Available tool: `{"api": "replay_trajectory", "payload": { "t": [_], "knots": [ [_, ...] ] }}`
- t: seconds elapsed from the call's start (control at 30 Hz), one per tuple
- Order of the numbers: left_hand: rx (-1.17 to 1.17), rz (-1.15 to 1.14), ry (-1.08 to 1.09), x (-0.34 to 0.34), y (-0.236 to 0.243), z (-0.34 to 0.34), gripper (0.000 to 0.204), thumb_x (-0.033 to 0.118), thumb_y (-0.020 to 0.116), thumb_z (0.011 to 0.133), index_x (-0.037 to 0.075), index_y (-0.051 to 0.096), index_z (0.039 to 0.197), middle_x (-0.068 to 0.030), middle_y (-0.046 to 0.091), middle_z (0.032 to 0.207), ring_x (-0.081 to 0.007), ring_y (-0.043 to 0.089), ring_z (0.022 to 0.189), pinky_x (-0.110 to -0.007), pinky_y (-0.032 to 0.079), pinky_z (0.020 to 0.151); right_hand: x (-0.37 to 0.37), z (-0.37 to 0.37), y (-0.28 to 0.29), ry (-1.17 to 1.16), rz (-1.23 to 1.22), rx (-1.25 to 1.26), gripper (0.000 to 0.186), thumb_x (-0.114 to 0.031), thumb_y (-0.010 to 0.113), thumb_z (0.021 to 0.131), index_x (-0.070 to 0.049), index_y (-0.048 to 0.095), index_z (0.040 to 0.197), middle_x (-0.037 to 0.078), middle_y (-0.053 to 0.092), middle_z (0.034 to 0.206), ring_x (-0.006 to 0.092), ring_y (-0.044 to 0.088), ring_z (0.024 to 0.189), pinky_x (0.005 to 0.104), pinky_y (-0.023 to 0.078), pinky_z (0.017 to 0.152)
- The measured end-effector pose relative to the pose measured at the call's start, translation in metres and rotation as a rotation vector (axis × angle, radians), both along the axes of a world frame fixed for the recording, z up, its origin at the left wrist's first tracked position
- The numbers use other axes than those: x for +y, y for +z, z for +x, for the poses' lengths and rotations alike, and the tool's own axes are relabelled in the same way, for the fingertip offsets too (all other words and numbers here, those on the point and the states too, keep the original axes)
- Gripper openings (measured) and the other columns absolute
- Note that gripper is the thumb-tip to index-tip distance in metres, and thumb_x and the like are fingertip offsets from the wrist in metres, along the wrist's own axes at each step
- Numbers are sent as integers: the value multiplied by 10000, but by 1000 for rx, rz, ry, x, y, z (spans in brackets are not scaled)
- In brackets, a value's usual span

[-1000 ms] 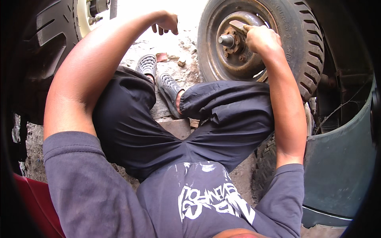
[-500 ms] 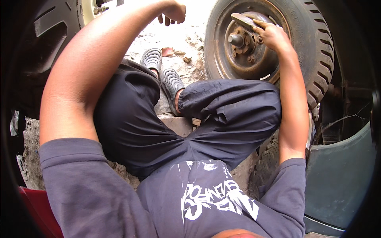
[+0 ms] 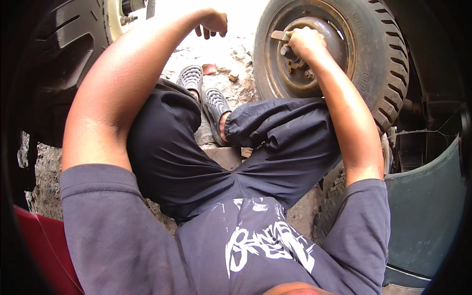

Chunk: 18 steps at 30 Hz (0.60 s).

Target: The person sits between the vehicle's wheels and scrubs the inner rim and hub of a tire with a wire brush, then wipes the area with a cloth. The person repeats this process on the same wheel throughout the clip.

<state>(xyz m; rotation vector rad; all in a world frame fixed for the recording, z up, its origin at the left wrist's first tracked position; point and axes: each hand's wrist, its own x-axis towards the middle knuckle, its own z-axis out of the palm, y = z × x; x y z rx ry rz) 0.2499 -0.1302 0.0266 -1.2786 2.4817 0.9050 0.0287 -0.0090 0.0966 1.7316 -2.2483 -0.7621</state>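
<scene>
Head view: right grip (image 3: 309,43) curled round flat bar (image 3: 280,35), perhaps metal.

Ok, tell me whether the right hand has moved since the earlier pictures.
Yes: the right hand has shifted left in the picture, closer to the wheel hub.

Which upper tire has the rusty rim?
The upper-right tire, where the right hand holds a flat tool; the upper-left tire shows a cream rim.
</scene>
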Motion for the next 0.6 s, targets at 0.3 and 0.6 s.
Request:
{"api": "replay_trajectory", "payload": {
  "t": [0.3,0.6],
  "knots": [
    [21,9,-1,-11,-18,14,563,190,656,853,-23,579,1368,-245,677,1184,-380,720,1049,-557,608,899,36,3,29,-126,-118,-149,389,-308,563,994,-336,673,1366,148,704,1301,334,695,1173,472,528,1030],
    [-34,-50,-1,-3,-9,-1,615,188,665,873,-23,541,1437,-264,667,1245,-376,717,1067,-555,604,929,-18,-26,-13,-21,-57,-20,378,-328,638,965,-260,701,1332,138,721,1270,324,687,1188,451,525,1029]
  ]
}}
